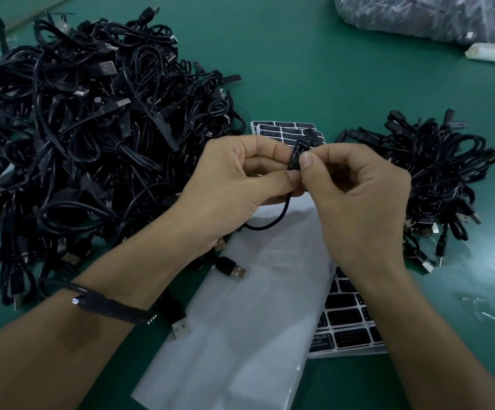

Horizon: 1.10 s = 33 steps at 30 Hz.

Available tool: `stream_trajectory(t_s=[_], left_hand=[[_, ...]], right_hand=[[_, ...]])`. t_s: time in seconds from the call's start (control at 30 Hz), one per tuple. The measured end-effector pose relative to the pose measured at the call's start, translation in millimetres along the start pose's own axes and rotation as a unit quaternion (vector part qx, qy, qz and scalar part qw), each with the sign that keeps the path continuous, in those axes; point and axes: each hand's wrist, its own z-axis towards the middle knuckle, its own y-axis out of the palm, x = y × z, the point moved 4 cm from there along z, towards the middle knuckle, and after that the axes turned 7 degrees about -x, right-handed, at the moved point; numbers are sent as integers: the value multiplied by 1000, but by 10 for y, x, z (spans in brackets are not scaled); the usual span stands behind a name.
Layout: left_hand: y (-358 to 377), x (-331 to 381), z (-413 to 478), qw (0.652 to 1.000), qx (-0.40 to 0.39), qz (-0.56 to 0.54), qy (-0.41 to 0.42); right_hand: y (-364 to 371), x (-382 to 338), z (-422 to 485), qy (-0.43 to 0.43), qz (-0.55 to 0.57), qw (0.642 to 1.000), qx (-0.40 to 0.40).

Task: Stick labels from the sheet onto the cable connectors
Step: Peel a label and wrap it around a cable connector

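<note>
- Left hand (234,179) and right hand (355,196): brought together, the thumb and fingers of each pinching one black connector (295,156).
- Connector: held above the table, printed label on its face; its cable (281,215) loops down beneath the left hand.
- Far label sheet (276,130): just beyond the hands.
- Near label sheet (346,321): under the right wrist, left edge beneath a clear plastic bag (240,321).
- Large cable heap (86,143) at left, smaller cable heap (441,179) at right, on the green table (299,69).

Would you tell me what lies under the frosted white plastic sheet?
Under the frosted plastic sheet, a white sheet of black labels pokes out rightward; its remainder is hidden.
</note>
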Motion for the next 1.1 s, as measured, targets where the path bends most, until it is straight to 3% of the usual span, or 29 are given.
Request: stream_trajectory(t_s=[1.1], left_hand=[[-4,-13,5,1000,9,3,13]], right_hand=[[-6,18,40,-5,17,1000,-9]])
